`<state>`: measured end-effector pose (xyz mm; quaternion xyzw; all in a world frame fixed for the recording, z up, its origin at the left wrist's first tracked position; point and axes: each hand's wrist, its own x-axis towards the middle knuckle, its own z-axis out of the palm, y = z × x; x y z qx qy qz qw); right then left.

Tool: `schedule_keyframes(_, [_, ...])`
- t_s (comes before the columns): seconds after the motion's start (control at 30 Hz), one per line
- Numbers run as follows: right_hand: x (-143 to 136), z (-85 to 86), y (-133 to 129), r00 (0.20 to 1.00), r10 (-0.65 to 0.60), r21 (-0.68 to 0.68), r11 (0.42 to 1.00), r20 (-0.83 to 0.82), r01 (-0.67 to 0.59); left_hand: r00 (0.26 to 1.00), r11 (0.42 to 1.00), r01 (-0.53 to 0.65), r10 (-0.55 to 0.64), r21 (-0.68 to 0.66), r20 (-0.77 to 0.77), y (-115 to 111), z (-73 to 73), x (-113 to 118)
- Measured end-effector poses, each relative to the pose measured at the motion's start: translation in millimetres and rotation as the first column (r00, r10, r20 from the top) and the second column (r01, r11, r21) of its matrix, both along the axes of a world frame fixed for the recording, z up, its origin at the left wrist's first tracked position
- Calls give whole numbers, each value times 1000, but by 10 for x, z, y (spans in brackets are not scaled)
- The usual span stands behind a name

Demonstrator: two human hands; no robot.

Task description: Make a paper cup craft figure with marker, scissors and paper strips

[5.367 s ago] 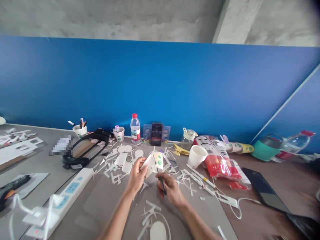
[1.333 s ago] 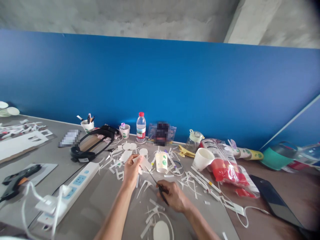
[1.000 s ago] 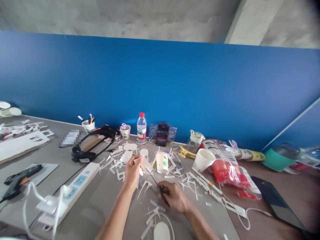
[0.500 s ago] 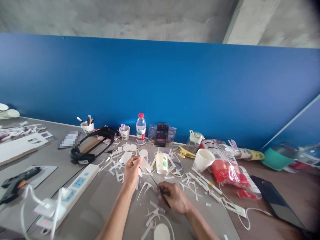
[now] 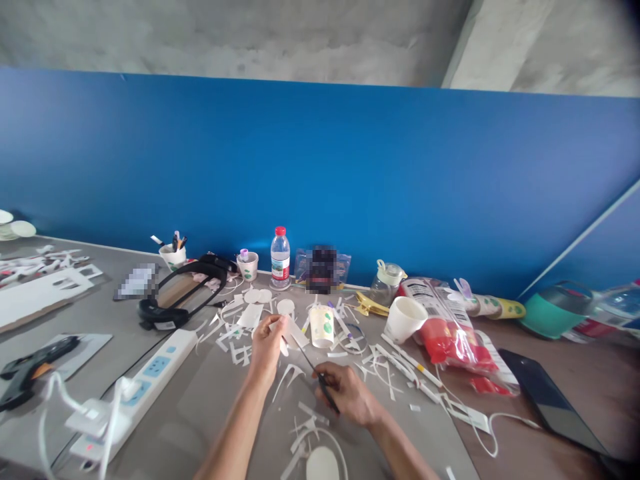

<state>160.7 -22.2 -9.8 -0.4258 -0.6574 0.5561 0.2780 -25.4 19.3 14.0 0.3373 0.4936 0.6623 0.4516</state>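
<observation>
Left hand [image 5: 267, 347]: pinching a white paper piece [image 5: 295, 331] narrowly between thumb and fingers, above the worktop [image 5: 200, 407].
Right hand [image 5: 347, 393]: holding scissors [image 5: 326, 390], with fingers curled round the black handles.
White paper piece: jutting rightward from the left hand, just left of a green-spotted paper cup [image 5: 321, 327].
Scissors: slanting up and left, reaching the paper's lower edge; seemingly touching it, but too small in view to be sure.
Paper scraps [image 5: 250, 315]: scattered beyond and between the hands and around the paper cup.
Round cut-out [image 5: 323, 463]: lying flat at the near edge of view, between the forearms.
Power strip [image 5: 156, 367]: lying left of the left forearm.
Red-capped bottle [image 5: 281, 260]: standing near the blue partition [image 5: 320, 167].
White cup [image 5: 406, 319]: tilted, beside a red-and-clear bag [image 5: 445, 327].
</observation>
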Motion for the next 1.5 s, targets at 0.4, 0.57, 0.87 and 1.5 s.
schedule_keyframes(0.4, [-2, -24, -1, 1000, 3, -30, 1000, -21, -3, 999, 999, 43, -44, 7, 29, 7, -57, -4])
schedule_keyframes(0.57, [0, 12, -10, 1000, 6, -24, 1000, -12, -6, 999, 999, 44, -44, -5, 17, 11, -60, -4])
schedule_keyframes(0.87, [2, 23, -17, 1000, 12, -16, 1000, -14, -12, 999, 999, 44, -44, 3, 26, 16, -67, -13])
schedule_keyframes(1.5, [-1, -14, 11, 1000, 8, -72, 997, -29, -10, 999, 999, 28, -28, -20, 20, -10, -11, 12])
